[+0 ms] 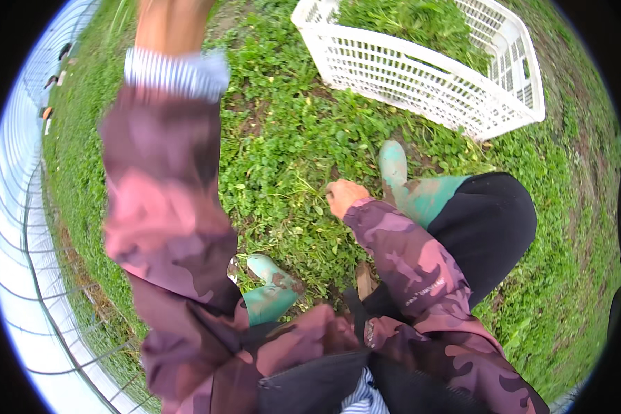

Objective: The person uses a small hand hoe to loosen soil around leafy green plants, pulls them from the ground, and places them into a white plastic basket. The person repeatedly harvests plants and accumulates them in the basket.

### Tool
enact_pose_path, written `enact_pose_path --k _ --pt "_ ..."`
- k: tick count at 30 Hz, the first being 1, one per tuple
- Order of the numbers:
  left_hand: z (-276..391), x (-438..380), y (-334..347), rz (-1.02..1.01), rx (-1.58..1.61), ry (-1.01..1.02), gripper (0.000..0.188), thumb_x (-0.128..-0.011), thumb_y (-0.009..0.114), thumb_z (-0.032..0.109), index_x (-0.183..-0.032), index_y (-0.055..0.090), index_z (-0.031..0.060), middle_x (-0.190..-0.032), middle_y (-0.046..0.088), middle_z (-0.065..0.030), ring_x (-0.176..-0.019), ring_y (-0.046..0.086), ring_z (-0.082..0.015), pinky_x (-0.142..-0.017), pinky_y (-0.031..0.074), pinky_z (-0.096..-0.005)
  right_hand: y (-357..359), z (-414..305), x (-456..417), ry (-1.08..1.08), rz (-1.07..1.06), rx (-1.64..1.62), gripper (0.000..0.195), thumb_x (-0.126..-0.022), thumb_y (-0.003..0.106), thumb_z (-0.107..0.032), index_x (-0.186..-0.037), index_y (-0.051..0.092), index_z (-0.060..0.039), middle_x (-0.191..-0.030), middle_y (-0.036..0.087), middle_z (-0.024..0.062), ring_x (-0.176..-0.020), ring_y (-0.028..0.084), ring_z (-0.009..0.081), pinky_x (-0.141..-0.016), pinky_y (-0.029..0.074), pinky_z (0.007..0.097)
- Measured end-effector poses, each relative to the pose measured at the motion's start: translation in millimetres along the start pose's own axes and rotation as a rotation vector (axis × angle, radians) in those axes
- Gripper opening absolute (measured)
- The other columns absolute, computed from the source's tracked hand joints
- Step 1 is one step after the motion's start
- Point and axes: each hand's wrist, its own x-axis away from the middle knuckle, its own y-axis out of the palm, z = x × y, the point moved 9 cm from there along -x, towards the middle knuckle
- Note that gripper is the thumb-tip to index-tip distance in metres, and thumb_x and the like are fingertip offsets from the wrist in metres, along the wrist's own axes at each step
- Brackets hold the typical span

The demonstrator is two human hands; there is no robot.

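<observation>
My left hand [173,26] is raised at the top edge, blurred and cut off by the frame, so its fingers are hidden. A striped shirt cuff shows at its wrist. Low over the leafy green plants [284,160], my right hand [344,197] is curled into a fist between my boots. Thin pale green stems [304,187] lie just left of its fingers; I cannot tell whether it grips any. Beyond it stands a white plastic crate [393,64], tilted in view, with a heap of cut greens [419,23] inside.
Two muddy green rubber boots [393,160] are planted among the plants, my right knee [489,222] bent beside them. A small wooden piece [365,279] shows beneath me. On the left runs a plastic-sheeted greenhouse wall [15,248] with thin ribs. Bare soil [582,134] shows at right.
</observation>
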Motion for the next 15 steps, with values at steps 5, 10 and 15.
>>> enact_pose_path --k 5,10,15 --pt "16.4 -58.0 101.2 -0.131 -0.366 0.388 0.026 -0.091 0.065 0.017 -0.109 0.066 -0.0024 -0.095 0.069 -0.0145 -0.084 0.066 -0.0231 -0.076 0.053 -0.0339 34.4 22.9 -13.0 0.128 -0.062 -0.213 0.023 -0.086 0.059 -0.024 -0.099 0.072 -0.01 -0.095 0.071 0.0172 -0.092 0.067 0.0371 -0.082 0.053 0.0454" --pt "-136.9 88.8 37.2 -0.201 -0.78 0.028 0.018 -0.092 0.064 0.016 -0.097 0.07 -0.0011 -0.085 0.069 -0.0205 -0.074 0.069 -0.0302 -0.067 0.053 -0.0387 57.8 22.9 -46.1 0.117 0.174 -0.211 0.017 -0.085 0.069 -0.024 -0.097 0.072 -0.013 -0.107 0.06 0.0106 -0.108 0.057 0.0327 -0.088 0.047 0.0451" --pt "-228.4 265.4 -2.8 -0.515 -0.93 -0.15 0.038 -0.083 0.057 -0.003 -0.121 0.062 0.0 -0.128 0.058 -0.0177 -0.121 0.05 -0.0385 -0.103 0.042 -0.0479 78.5 3.0 -60.8 -0.144 0.167 0.014 0.022 -0.077 0.068 -0.015 -0.098 0.07 -0.009 -0.111 0.061 0.0102 -0.112 0.049 0.0312 -0.095 0.036 0.0482"
